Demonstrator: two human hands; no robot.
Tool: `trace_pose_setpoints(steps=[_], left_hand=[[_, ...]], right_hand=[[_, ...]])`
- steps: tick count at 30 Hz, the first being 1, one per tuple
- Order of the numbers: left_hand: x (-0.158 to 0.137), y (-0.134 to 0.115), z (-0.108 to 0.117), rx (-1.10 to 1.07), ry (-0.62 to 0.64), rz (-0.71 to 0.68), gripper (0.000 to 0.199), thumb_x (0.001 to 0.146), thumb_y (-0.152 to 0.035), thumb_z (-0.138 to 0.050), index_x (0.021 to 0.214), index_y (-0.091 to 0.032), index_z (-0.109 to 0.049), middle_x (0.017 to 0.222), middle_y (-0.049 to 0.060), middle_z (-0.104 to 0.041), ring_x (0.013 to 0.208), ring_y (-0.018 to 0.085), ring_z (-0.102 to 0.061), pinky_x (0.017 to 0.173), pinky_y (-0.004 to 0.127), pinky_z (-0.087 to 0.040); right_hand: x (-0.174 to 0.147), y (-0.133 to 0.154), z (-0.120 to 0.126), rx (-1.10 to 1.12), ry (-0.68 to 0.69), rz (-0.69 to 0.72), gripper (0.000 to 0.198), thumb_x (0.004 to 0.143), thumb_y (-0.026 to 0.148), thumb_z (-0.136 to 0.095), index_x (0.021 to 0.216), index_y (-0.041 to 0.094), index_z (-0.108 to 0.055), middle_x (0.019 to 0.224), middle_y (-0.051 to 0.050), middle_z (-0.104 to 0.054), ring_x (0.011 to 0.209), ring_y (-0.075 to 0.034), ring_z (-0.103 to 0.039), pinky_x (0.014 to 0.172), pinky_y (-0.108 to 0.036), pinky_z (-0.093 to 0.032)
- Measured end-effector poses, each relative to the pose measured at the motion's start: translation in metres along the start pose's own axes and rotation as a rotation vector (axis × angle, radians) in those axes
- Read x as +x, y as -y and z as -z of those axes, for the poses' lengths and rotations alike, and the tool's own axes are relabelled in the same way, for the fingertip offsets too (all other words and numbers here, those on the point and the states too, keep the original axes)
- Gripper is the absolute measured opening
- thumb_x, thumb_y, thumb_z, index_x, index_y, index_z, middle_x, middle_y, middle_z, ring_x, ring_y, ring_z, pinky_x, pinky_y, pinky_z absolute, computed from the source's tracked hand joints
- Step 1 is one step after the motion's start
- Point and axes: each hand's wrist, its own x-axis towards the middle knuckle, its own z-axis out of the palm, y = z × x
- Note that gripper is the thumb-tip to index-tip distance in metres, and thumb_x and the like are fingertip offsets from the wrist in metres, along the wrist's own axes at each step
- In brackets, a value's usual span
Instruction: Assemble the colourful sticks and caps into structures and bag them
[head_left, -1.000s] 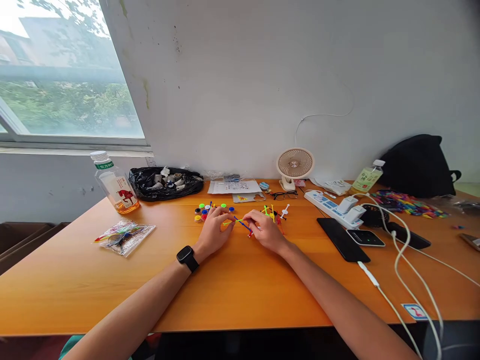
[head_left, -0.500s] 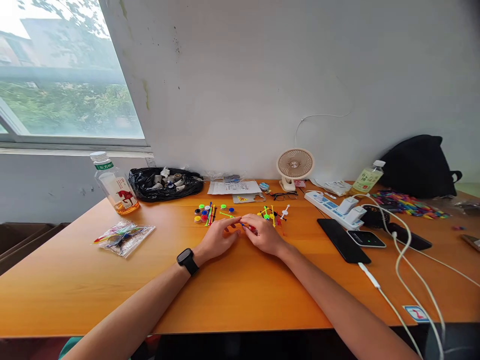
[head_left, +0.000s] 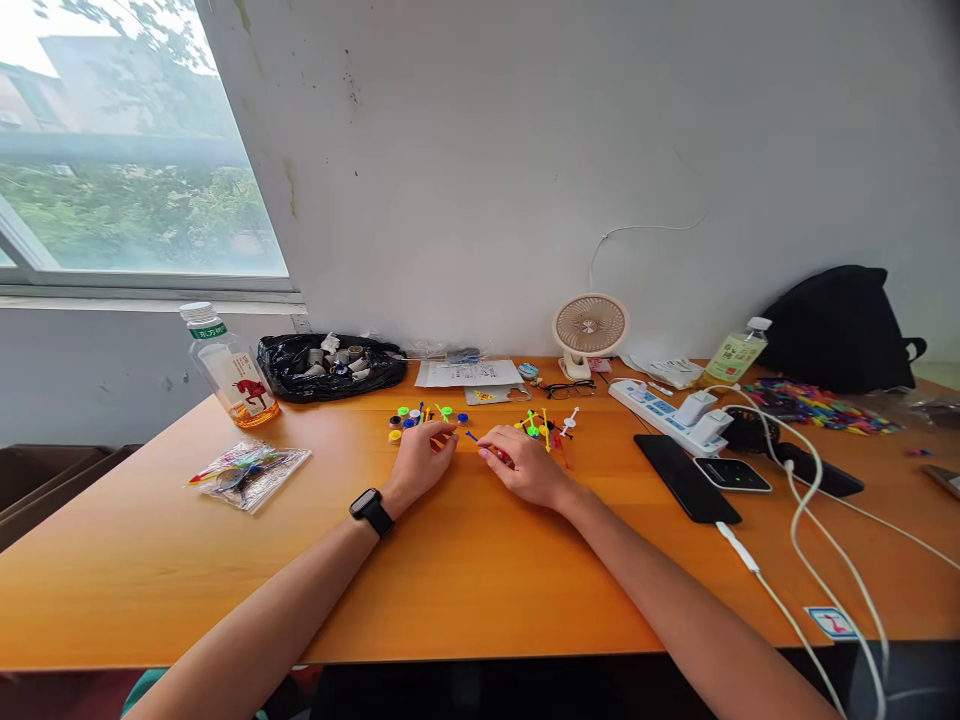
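Note:
In my right hand (head_left: 529, 468) is a thin blue plastic stick (head_left: 472, 436), its tip sticking out to the left, with a bit of red showing between the closed fingers. My left hand (head_left: 420, 460) hovers at or just over a small group of coloured sticks and discs, fingers curved and apart from the thumb, nothing visible in them. A yellow disc (head_left: 394, 437) and a blue disc (head_left: 463, 418) lie on either side of it. The hand covers most of the sticks. Beyond my right hand are joined pieces of yellow, green and white sticks (head_left: 546, 425).
On the wooden table (head_left: 480, 580) stand a tea bottle (head_left: 236, 375) and a small fan (head_left: 591, 328). A clear packet (head_left: 251, 475) lies left; a black bag of scraps (head_left: 334, 368) sits behind. To the right are a phone (head_left: 686, 478), a power strip (head_left: 664, 415) and white cables (head_left: 799, 530).
My left hand has moved left, away from my right hand, to the group of sticks and discs. My right hand stays nearly in place, with the blue stick's tip now in plain sight.

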Motion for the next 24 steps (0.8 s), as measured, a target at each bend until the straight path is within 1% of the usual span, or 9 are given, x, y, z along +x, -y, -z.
trace_pose_setpoints(steps=[4, 9, 12, 15, 19, 24], left_hand=[[0.0025, 0.0004, 0.0039, 0.075, -0.019, 0.003, 0.022, 0.091, -0.023, -0.063, 0.104, -0.018, -0.080, 0.087, 0.007, -0.078, 0.069, 0.019, -0.069, 0.066, 0.029, -0.055], [0.0006, 0.0022, 0.0047, 0.185, 0.013, -0.034, 0.022, 0.091, -0.022, -0.063, 0.105, -0.020, -0.080, 0.086, 0.005, -0.078, 0.069, 0.019, -0.069, 0.067, 0.030, -0.053], [-0.0009, 0.0018, 0.0045, 0.231, 0.039, -0.042, 0.024, 0.092, -0.023, -0.062, 0.108, -0.021, -0.080, 0.090, 0.005, -0.079, 0.071, 0.019, -0.069, 0.068, 0.029, -0.052], [-0.0018, -0.0005, 0.0046, 0.275, 0.064, -0.017, 0.025, 0.093, -0.024, -0.062, 0.110, -0.021, -0.080, 0.094, 0.005, -0.080, 0.072, 0.018, -0.070, 0.069, 0.028, -0.051], [-0.0022, -0.0025, 0.0046, 0.297, 0.097, -0.012, 0.025, 0.093, -0.022, -0.061, 0.110, -0.020, -0.079, 0.095, 0.005, -0.080, 0.072, 0.017, -0.070, 0.069, 0.028, -0.051], [-0.0029, -0.0031, 0.0053, 0.298, 0.100, -0.029, 0.024, 0.093, -0.022, -0.061, 0.109, -0.021, -0.078, 0.100, 0.004, -0.080, 0.073, 0.018, -0.070, 0.070, 0.028, -0.052]], right_hand=[[-0.0001, 0.0006, -0.0004, -0.007, 0.011, -0.001, 0.017, 0.106, 0.027, -0.054, 0.104, 0.022, -0.070, 0.099, -0.007, -0.071, 0.093, -0.023, -0.064, 0.085, -0.036, -0.049], [-0.0001, 0.0024, 0.0011, -0.006, 0.024, -0.010, 0.020, 0.107, 0.027, -0.053, 0.098, 0.022, -0.069, 0.094, -0.005, -0.069, 0.090, -0.021, -0.062, 0.083, -0.035, -0.047], [0.0001, 0.0023, 0.0015, -0.003, 0.019, -0.013, 0.021, 0.107, 0.027, -0.052, 0.095, 0.021, -0.069, 0.094, -0.005, -0.069, 0.089, -0.021, -0.062, 0.081, -0.034, -0.047], [0.0001, 0.0018, 0.0011, -0.004, 0.019, -0.012, 0.021, 0.107, 0.026, -0.053, 0.094, 0.020, -0.069, 0.092, -0.006, -0.069, 0.088, -0.020, -0.062, 0.080, -0.033, -0.046], [-0.0003, 0.0014, 0.0002, 0.007, 0.030, -0.012, 0.020, 0.106, 0.025, -0.054, 0.094, 0.021, -0.069, 0.091, -0.005, -0.069, 0.087, -0.020, -0.062, 0.082, -0.033, -0.046], [-0.0003, 0.0014, -0.0001, 0.011, 0.032, -0.015, 0.021, 0.106, 0.025, -0.054, 0.093, 0.021, -0.069, 0.091, -0.005, -0.069, 0.087, -0.020, -0.062, 0.081, -0.033, -0.046]])
